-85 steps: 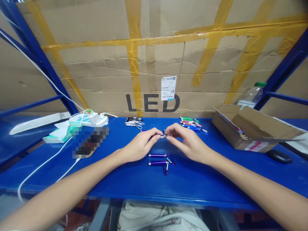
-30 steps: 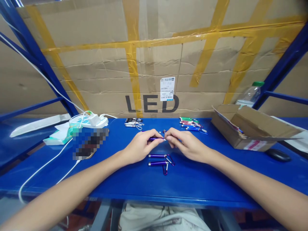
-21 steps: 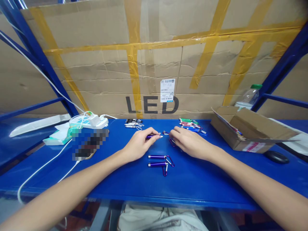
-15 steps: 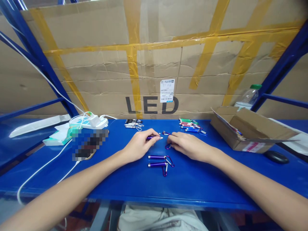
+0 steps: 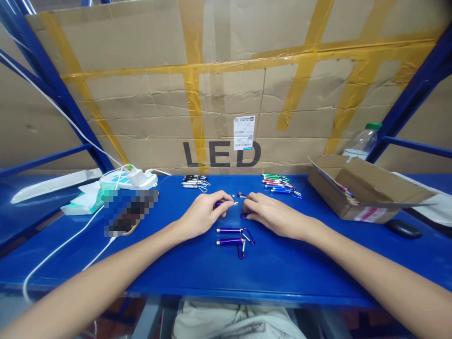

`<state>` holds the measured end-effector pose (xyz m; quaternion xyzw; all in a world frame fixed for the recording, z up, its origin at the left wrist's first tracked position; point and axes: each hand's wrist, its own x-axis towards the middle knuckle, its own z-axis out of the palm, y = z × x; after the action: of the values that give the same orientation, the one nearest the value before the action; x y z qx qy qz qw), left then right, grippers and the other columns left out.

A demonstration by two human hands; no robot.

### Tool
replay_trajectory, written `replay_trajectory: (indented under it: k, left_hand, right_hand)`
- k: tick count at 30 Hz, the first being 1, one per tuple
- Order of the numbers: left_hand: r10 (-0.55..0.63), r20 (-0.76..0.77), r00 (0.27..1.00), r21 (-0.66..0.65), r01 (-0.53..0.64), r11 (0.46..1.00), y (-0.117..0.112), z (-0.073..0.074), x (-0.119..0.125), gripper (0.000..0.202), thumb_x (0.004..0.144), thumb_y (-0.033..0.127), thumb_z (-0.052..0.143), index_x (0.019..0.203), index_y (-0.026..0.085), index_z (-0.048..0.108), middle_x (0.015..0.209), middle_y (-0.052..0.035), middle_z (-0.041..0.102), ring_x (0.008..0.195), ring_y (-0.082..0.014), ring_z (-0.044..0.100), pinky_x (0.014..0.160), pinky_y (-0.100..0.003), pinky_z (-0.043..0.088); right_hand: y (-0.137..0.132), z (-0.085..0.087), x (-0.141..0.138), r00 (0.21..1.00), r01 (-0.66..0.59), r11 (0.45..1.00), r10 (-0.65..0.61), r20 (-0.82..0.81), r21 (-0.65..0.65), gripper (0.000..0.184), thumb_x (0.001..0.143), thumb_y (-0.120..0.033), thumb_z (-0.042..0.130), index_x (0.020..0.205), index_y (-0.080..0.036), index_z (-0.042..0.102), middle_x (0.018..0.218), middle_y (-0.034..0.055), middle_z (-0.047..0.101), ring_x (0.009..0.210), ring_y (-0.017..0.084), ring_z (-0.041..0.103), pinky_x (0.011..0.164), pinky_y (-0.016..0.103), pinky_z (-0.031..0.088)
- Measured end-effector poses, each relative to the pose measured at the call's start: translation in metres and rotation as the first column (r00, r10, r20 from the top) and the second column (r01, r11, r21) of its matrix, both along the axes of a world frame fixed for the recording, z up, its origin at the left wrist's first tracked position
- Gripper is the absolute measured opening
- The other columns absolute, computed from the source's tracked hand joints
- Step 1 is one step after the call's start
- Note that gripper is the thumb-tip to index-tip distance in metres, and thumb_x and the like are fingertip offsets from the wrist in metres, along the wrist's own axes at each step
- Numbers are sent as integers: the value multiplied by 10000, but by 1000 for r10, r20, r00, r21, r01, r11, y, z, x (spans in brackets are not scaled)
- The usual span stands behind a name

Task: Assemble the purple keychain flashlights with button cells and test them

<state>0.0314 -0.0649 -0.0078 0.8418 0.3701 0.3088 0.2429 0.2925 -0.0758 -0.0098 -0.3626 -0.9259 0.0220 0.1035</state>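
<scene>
My left hand [image 5: 205, 214] is closed around a slim purple flashlight [image 5: 219, 204], pinching it near its right end, where a small silvery piece shows at the fingertips. Across a narrow gap, my right hand [image 5: 264, 212] has its fingers curled down at a purple carabiner [image 5: 243, 215]; whatever else lies under them is hidden. Just beyond those fingers is a small end piece with a clip [image 5: 241, 194]. A tiny round silver part [image 5: 233, 195] lies between the hands. Nearer to me, two purple flashlights [image 5: 229, 230] with carabiners lie side by side.
Several black and silver flashlights [image 5: 194, 181] lie at the back left; green, red and blue ones [image 5: 277, 181] at the back right. An open cardboard box [image 5: 353, 207] and black mouse [image 5: 403, 229] are right. Left are a phone [image 5: 132, 214], tissues [image 5: 86, 200] and a power strip [image 5: 150, 181].
My right fingers have shifted slightly over the purple carabiner, so less of it shows. My left hand keeps its hold on the flashlight. The whole view has shifted slightly.
</scene>
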Motion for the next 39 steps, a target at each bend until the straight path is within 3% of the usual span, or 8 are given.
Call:
replay_trajectory:
  k: [7, 14, 22, 27, 30, 35, 39]
  left_hand:
    - [-13, -9, 1000, -51, 12, 999, -2, 1, 1, 296, 1101, 476, 533, 1118, 213, 667, 774, 21, 772, 744, -180, 703, 773, -293, 485]
    - [-20, -10, 1000, -30, 20, 999, -2, 1, 1, 276, 1117, 464, 499, 1132, 220, 626, 792, 22, 771, 739, -174, 695, 758, -292, 468]
    - [-29, -25, 999, -47, 28, 999, -4, 3, 1, 264, 1116, 454, 494, 1131, 222, 619, 795, 22, 764, 747, -174, 695, 761, -290, 459]
    - [-33, -35, 999, -44, 32, 999, -4, 3, 2, 272, 1116, 456, 492, 1124, 220, 627, 787, 18, 767, 726, -175, 694, 743, -288, 462]
    - [-37, -40, 998, -45, 35, 998, -4, 3, 1, 281, 1116, 465, 491, 1124, 220, 630, 790, 14, 773, 731, -178, 704, 750, -293, 471]
    - [-44, -35, 998, -52, 42, 998, -3, 3, 1, 280, 1115, 463, 493, 1131, 218, 628, 802, 8, 775, 766, -186, 716, 789, -305, 483]
    - [-42, -43, 998, -54, 39, 998, -3, 2, 1, 265, 1118, 452, 492, 1138, 223, 624, 809, 14, 771, 773, -183, 711, 798, -307, 478]
  right_hand:
    - [2, -1, -1, 993, 12, 995, -24, 114, 102, 244, 1146, -207, 384, 1071, -193, 616, 1070, 117, 647, 900, 260, 582, 816, 390, 482]
    - [7, -5, 3, 999, 17, 999, -18, 28, 45, 211, 1140, -237, 416, 1013, -203, 581, 1038, 110, 631, 894, 258, 570, 798, 378, 464]
    - [0, -1, 3, 993, 74, 997, -71, -97, 35, 235, 1146, -273, 346, 927, -247, 428, 861, 64, 596, 820, 255, 510, 720, 365, 408]
    - [4, -7, 2, 983, 72, 997, -67, -168, 20, 119, 1142, -287, 400, 1128, -229, 503, 980, 88, 679, 861, 256, 604, 742, 355, 440]
    - [8, -12, 2, 983, 78, 997, -77, -168, -4, 160, 1141, -258, 407, 1251, -208, 512, 1031, 104, 709, 868, 251, 660, 727, 341, 442]
    - [13, -14, 6, 993, 115, 993, -113, -37, 41, 210, 1132, -185, 383, 1097, -181, 589, 983, 111, 684, 840, 242, 636, 702, 330, 420]
    - [13, -15, 7, 995, 83, 992, -87, 43, 98, 267, 1116, -142, 390, 1082, -172, 653, 1002, 125, 651, 880, 258, 609, 752, 350, 441]
